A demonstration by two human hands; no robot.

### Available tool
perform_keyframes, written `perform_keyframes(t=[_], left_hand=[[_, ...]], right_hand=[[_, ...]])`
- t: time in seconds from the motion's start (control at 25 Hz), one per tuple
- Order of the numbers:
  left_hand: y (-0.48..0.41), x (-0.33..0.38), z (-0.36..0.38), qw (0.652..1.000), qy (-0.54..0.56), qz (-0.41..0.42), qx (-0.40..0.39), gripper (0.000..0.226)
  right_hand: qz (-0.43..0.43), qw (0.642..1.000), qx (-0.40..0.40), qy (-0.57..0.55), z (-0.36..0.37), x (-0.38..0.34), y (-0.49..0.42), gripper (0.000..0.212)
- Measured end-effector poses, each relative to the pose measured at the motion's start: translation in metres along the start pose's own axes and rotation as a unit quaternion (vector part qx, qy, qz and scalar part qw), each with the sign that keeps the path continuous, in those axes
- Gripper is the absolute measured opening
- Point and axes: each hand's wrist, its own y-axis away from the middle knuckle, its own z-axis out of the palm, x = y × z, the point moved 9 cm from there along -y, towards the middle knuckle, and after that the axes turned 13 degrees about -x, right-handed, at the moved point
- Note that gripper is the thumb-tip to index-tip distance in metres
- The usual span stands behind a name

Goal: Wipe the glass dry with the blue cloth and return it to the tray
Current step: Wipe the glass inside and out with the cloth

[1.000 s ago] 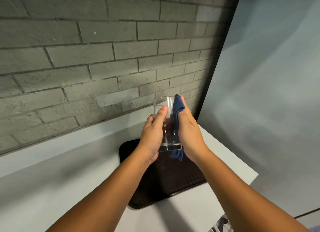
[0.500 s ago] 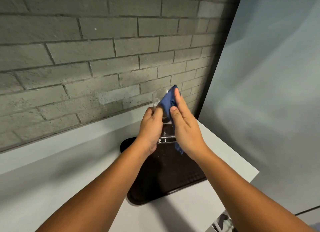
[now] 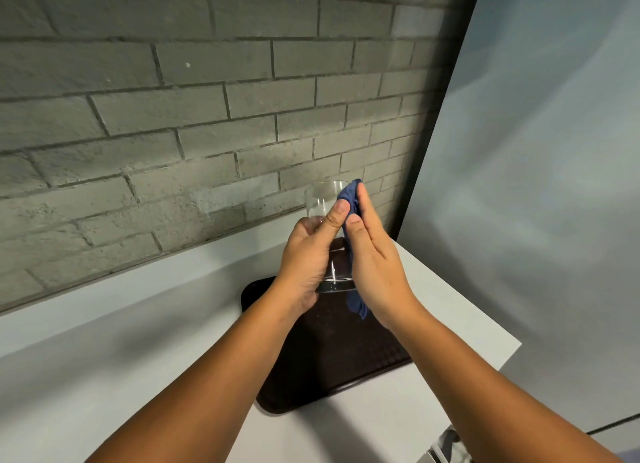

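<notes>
A clear drinking glass [image 3: 320, 199] is held upright in the air above the dark brown tray [image 3: 325, 369]. My left hand [image 3: 306, 258] wraps around the glass from the left, thumb up along its side. My right hand [image 3: 372, 265] presses the blue cloth [image 3: 349, 196] flat against the right side of the glass. A corner of the cloth hangs down below the palm. The glass's base shows between the two hands, and its lower body is hidden by them.
The tray lies on a white counter [image 3: 138, 341] that ends at a corner on the right. A grey brick wall [image 3: 173, 116] runs behind the counter. A pale panel [image 3: 536, 185] stands to the right. Something metallic [image 3: 446, 448] shows at the bottom right edge.
The cloth was over the glass's rim half a second ago; it now lies back along the right side, and the rim shows. Both hands stay above the tray.
</notes>
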Motion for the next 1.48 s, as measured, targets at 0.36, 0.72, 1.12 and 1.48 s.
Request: perform_keyframes(t=[0.36,0.72,1.12,1.48], left_hand=[[0.001,0.010,0.002,0.997,-0.075,0.023,-0.010,0.078],[0.004,0.005,-0.003,0.999,-0.042,0.015,0.013,0.056],[0.001,0.009,-0.012,0.997,-0.069,0.023,0.036,0.084],[0.000,-0.003,-0.006,0.998,-0.061,-0.010,0.008,0.061]], right_hand=[[-0.009,1.000,0.004,-0.007,0.001,0.001,0.008,0.056],[0.023,0.996,-0.009,-0.088,0.001,0.012,0.000,0.049],[0.026,0.998,-0.006,-0.055,0.003,0.009,0.003,0.056],[-0.003,1.000,-0.018,-0.020,0.006,0.017,0.003,0.065]])
